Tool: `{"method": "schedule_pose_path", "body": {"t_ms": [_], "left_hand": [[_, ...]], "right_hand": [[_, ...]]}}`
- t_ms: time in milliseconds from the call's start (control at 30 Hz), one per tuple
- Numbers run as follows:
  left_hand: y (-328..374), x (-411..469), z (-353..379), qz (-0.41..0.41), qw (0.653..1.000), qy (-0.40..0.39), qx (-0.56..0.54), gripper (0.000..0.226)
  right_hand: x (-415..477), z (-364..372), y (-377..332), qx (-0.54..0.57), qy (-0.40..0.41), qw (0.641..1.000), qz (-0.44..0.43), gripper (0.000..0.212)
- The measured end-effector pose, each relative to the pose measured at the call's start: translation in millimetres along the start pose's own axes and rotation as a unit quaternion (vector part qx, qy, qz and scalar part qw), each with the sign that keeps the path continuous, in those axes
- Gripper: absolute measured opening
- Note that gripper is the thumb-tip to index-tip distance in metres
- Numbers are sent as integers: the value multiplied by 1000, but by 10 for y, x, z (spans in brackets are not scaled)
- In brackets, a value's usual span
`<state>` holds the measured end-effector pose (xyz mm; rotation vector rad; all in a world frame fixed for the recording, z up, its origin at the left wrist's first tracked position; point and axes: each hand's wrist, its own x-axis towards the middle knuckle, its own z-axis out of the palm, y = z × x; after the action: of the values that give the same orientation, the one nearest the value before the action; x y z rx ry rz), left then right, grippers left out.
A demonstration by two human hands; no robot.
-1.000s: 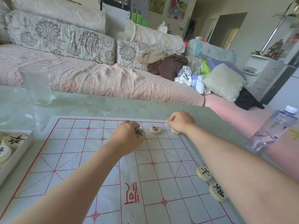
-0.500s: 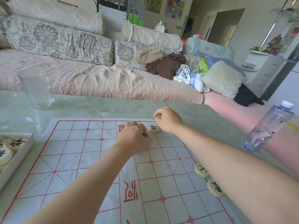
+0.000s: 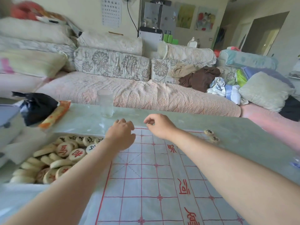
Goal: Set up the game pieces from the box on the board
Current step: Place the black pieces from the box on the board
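My two forearms reach out over the paper xiangqi board (image 3: 146, 184), its red grid spread flat on the pale green desk (image 3: 243, 130). Most of the grid in front of me is bare. To my left, just beside the board's edge, sits the box (image 3: 21, 146) heaped with round wooden pieces (image 3: 65, 150), some marked in red, some in black, lying every which way.

My left hand (image 3: 121, 135) hovers at the board's far left corner, knuckles up and fingers curled downward; I cannot tell whether it grips anything, since the fingertips are hidden from me. My right hand (image 3: 159, 125) hangs a little farther right over the far border line, thumb and forefinger pinched close together with nothing visible between them, so I judge it empty.

The relation that matters next: the box lies to the left and slightly nearer than both hands, and my left hand is plainly the closer one, almost at the box's far right corner. A short pull back and leftward should put it over the pile; the right would have to cross over.

Two black-lettered pieces (image 3: 211, 135) already sit at the board's far right edge, well apart from both hands.

Beyond the board stand a clear drinking glass (image 3: 105, 103) and a black bag (image 3: 37, 106), then the quilted sofa (image 3: 146, 93).
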<state>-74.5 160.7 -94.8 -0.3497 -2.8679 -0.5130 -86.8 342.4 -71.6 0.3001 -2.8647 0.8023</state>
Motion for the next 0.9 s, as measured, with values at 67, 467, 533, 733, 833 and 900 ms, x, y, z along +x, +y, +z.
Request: {"method": "schedule_pose_path", "body": {"t_ms": [67, 467, 533, 733, 833, 900], "left_hand": [[-295, -105, -177, -24, 1000, -2, 8, 31], [-1424, -736, -723, -64, 994, -55, 76, 37], [-1489, -789, -752, -59, 993, -65, 77, 36], [-1480, -825, -751, -38, 991, -76, 102, 39], [-1348, -778, -745, -56, 992, -72, 83, 35], [-1233, -737, -755, -89, 993, -71, 24, 37]], "right_hand": [[13, 184, -282, 7, -26, 999, -20, 20], [-50, 982, -1472, -82, -164, 980, -73, 40], [-77, 1036, -1560, -119, -185, 973, -68, 48], [-105, 1110, -1601, -183, -198, 960, -77, 45], [-97, 1088, -1561, -150, -168, 970, -88, 50], [-97, 1049, -1547, -97, -137, 981, -93, 56]]}}
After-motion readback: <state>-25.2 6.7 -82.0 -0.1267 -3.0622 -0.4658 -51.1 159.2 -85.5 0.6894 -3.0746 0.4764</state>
